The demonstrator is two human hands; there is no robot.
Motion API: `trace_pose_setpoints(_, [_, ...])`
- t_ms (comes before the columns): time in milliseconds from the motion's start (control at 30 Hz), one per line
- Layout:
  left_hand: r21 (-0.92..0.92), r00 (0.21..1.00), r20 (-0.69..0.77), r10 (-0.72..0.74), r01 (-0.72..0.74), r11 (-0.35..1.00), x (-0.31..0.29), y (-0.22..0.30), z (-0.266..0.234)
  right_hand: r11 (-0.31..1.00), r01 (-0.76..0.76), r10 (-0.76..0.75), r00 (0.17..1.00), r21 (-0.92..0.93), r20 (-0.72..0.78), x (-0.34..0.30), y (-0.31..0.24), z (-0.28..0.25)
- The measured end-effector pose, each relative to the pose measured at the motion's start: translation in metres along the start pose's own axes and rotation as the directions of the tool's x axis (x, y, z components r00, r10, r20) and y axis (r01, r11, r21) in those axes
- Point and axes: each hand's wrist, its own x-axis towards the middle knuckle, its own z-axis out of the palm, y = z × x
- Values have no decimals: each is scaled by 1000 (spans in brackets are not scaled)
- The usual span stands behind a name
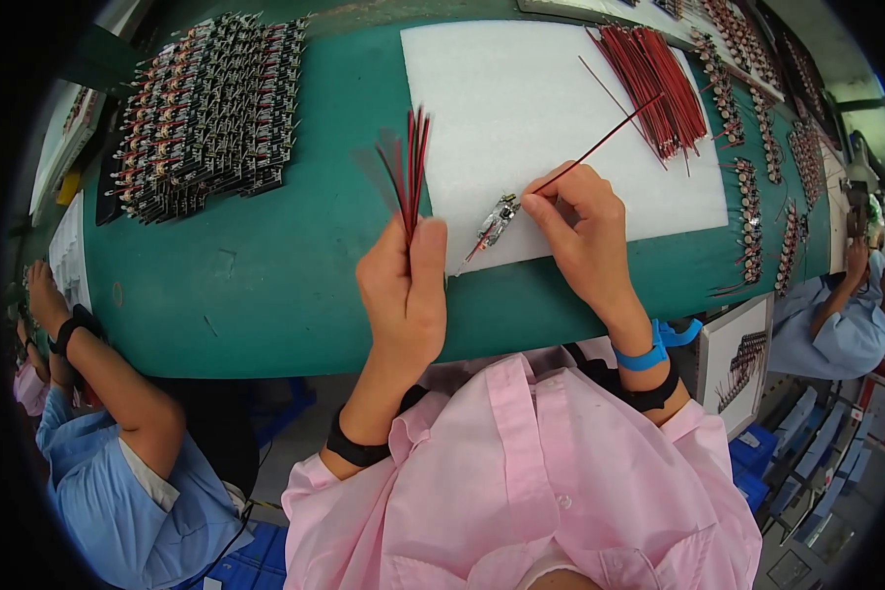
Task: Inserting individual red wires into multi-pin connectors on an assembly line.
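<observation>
My left hand [403,295] is closed round a bundle of thin red and black wires [419,162], which stand upward from the fist; some are smeared by motion. With thumb and fingertips, my right hand [585,221] pinches a single dark red wire [610,133] slanting up to the right. Just left of those fingertips is a small circuit board [497,221] with silvery parts, tilted over the near edge of a white foam sheet [501,98]. Whether the wire joins the board cannot be made out. A pile of red and black wires [654,93] lies on the sheet's far right.
Stacked rows of circuit boards [211,118] stand at the far left of the green table mat [236,295]. More strips of small boards [748,221] lie along the right. Co-workers' arms show at the left [118,383] and right [836,305]; a framed tray [737,364] is below right.
</observation>
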Motion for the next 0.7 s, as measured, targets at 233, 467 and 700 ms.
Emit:
trace_pose_setpoints(233, [319, 768, 389, 509, -630, 708, 4, 2, -4, 996, 11, -10, 1000, -90, 7, -1, 1, 1])
trace_pose_setpoints(467, [426, 790, 531, 307, -562, 709, -2, -2, -1, 995, -12, 12, 1000, -104, 2, -1, -1, 1])
trace_pose_setpoints(700, [469, 799, 532, 280, -553, 689, -4, -1, -2, 996, -82, 81, 996, -45, -21, 0, -5, 3])
